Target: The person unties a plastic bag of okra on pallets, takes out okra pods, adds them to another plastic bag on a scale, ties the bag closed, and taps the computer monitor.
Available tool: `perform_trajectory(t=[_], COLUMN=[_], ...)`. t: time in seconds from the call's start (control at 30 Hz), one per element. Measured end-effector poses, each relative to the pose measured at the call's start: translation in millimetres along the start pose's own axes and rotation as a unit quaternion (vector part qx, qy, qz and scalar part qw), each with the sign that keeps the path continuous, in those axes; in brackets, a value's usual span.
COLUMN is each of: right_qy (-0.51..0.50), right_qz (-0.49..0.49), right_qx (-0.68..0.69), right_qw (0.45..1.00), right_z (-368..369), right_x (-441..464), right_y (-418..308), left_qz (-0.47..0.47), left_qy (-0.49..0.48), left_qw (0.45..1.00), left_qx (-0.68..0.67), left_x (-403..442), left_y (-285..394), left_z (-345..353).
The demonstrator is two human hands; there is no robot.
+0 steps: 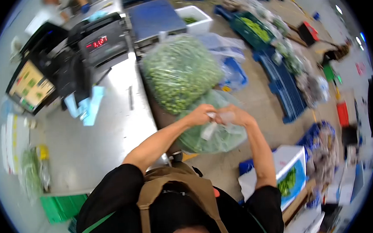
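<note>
A clear plastic bag [227, 135] with green contents hangs below my hands, its gathered top between them. My left hand [202, 115] is closed on the bag's twisted neck. Close beside it, my right hand [230, 115] is closed on the same neck, slightly blurred. A white tag [208, 131] lies against the bag under my fingers. Just beyond, a large clear bag of small round green vegetables [182, 74] rests beside the metal table, touching the smaller bag.
The metal table [108, 150] on the left holds a scale display [102, 43], a screen [31, 84] and blue strips [94, 105]. A blue platform [156, 17] stands ahead. Blue crates [284, 84] line the right; a white box [288, 174] stands near my right arm.
</note>
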State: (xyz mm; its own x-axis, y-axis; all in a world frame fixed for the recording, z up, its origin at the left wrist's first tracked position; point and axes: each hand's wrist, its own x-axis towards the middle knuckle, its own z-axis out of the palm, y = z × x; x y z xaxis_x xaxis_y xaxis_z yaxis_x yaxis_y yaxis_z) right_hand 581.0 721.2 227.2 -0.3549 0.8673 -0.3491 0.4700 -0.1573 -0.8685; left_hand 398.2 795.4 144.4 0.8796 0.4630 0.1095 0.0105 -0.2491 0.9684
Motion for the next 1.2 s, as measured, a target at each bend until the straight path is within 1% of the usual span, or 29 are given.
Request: perform_trajectory(t=[0.03,0.07,0.1,0.13,0.2,0.3,0.33,0.37,0.4,0.43,0.47,0.53,0.57,0.6,0.63,0.7,0.73,0.83,0.9,0.93,1.03,1.07,1.13,1.17,1.2], right_qy=[0.013,0.022,0.053,0.11,0.199,0.282,0.282,0.302,0.323,0.344,0.339,0.348,0.33,0.313,0.305,0.303,0.308,0.365,0.416,0.44,0.498,0.511,0.544,0.556,0.58], right_qz=[-0.09,-0.186,-0.148,-0.145,-0.134,-0.168,-0.194,-0.225,-0.256,-0.283,-0.302,-0.311,-0.318,-0.321,-0.316,-0.308,-0.31,-0.316,-0.296,-0.286,-0.257,-0.243,-0.222,-0.21,-0.267], right_qx=[-0.061,-0.114,-0.236,-0.263,-0.341,-0.489,-0.505,-0.51,-0.513,-0.516,-0.497,-0.472,-0.454,-0.434,-0.428,-0.4,-0.375,-0.31,-0.285,-0.27,-0.12,-0.111,0.05,0.129,0.184], right_qw=[0.994,0.976,0.959,0.947,0.909,0.808,0.793,0.774,0.753,0.732,0.74,0.748,0.764,0.781,0.79,0.808,0.818,0.819,0.811,0.807,0.819,0.817,0.808,0.794,0.747], right_z=[0.6,1.9,2.1,7.8,18.5,31.0,31.1,32.1,33.5,35.2,37.9,36.4,35.1,34.6,31.1,29.1,29.3,35.8,46.6,51.9,81.0,86.7,104.6,111.7,111.1], right_x=[2.4,2.5,-2.0,-2.9,-4.2,3.8,8.6,14.2,19.6,24.4,30.7,36.1,34.7,35.8,34.9,34.7,36.1,43.8,47.1,45.4,32.5,24.7,16.2,14.6,21.6], right_y=[4.8,13.3,10.4,6.8,5.2,3.0,6.5,9.5,14.1,18.0,21.7,22.1,12.0,1.1,-5.7,-17.5,-21.9,-16.4,-19.1,-17.4,17.0,23.1,35.8,43.2,46.5], left_qz=[-0.056,-0.052,-0.054,-0.084,-0.126,-0.144,-0.173,-0.199,-0.223,-0.242,-0.207,-0.132,-0.185,-0.193,-0.18,-0.211,-0.199,-0.186,-0.244,-0.275,-0.305,-0.3,-0.257,-0.231,-0.214], left_qy=[-0.031,-0.058,-0.093,-0.101,-0.156,-0.142,-0.199,-0.162,-0.124,-0.087,-0.034,0.038,0.155,0.189,0.226,0.274,0.302,0.311,0.314,0.318,0.441,0.46,0.466,0.463,0.436], left_qw=[0.993,0.997,0.994,0.991,0.979,0.974,0.934,0.901,0.855,0.795,0.827,0.877,0.865,0.832,0.799,0.775,0.77,0.666,0.657,0.651,0.674,0.706,0.786,0.819,0.861], left_qx=[-0.101,-0.029,-0.02,0.007,0.023,-0.105,-0.241,-0.349,-0.452,-0.549,-0.521,-0.461,-0.439,-0.485,-0.528,-0.528,-0.525,-0.652,-0.64,-0.632,-0.507,-0.447,-0.314,-0.247,-0.151], left_x=[2.8,6.6,9.9,9.8,19.2,18.0,26.9,31.9,31.4,29.2,26.4,32.4,32.4,24.2,25.1,21.1,22.9,44.6,63.0,72.0,106.1,115.1,126.4,130.9,133.2], left_y=[-14.8,-14.8,-10.3,2.7,3.6,4.2,-15.0,-33.2,-29.4,-25.5,-24.2,-19.6,-8.8,13.7,4.1,22.2,21.7,2.3,-31.1,-36.8,-40.0,-52.1,-64.0,-69.3,-66.2], left_z=[0.4,-0.4,-4.8,-10.2,-17.5,-26.2,-30.1,-26.2,-26.2,-26.4,-26.7,-21.7,-20.5,-31.7,-29.3,-27.5,-27.3,-32.3,-36.1,-39.2,-43.6,-38.6,-25.7,-15.9,-6.8])
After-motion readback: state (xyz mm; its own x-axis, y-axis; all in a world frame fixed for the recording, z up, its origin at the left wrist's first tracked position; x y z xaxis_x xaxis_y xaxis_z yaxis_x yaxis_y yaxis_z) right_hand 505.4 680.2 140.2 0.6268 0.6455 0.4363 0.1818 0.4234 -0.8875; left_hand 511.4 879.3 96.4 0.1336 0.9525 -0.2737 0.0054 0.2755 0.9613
